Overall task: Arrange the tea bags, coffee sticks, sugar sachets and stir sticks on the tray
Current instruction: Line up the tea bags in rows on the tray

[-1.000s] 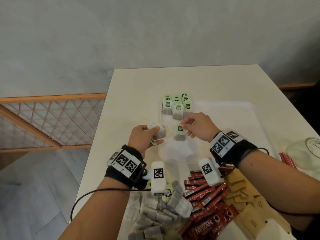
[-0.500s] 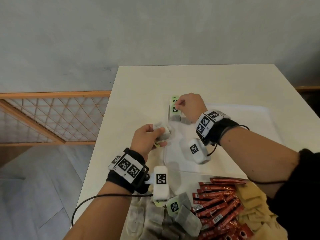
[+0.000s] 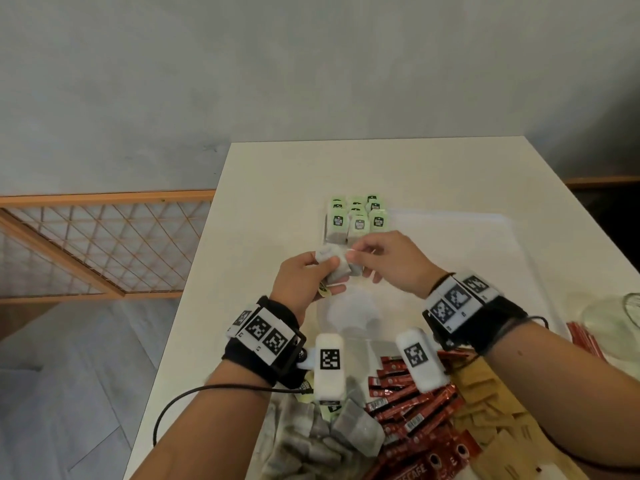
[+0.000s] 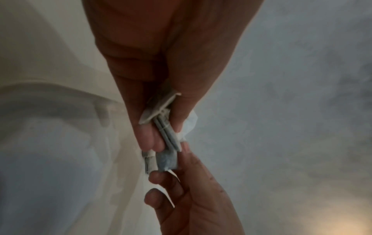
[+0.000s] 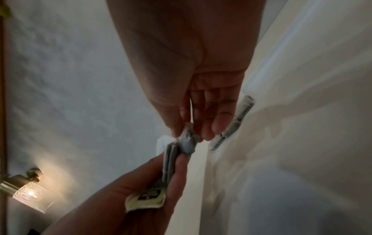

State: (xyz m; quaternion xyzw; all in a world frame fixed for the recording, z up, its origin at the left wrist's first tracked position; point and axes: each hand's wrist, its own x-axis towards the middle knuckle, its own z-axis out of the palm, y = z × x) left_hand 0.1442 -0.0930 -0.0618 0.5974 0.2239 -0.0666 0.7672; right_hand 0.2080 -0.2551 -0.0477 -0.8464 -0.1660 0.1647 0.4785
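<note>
My left hand (image 3: 327, 276) grips a small stack of grey tea bags (image 3: 335, 270) above the tray's near left part; a green tag (image 5: 145, 199) hangs under its palm. My right hand (image 3: 353, 257) pinches the top corner of one tea bag (image 5: 188, 140) at the end of that stack, between thumb and forefinger. Several tea bags with green tags (image 3: 356, 220) stand in rows at the far left corner of the white tray (image 3: 485, 237). The left wrist view shows the stack (image 4: 168, 133) held by the left fingers and the pinched bag (image 4: 167, 160) just past them.
At the table's near edge lie a loose heap of tea bags (image 3: 325, 441), red coffee sticks (image 3: 408, 403) and brown sugar sachets (image 3: 495, 431). A glass jar (image 3: 620, 317) and thin red stir sticks (image 3: 585, 341) sit at the right. A wooden lattice rail (image 3: 104, 237) runs left of the table.
My right hand carried a tea bag to the rows at the tray's far left, then came back and now pinches another bag from the left hand's stack. The left hand stayed put.
</note>
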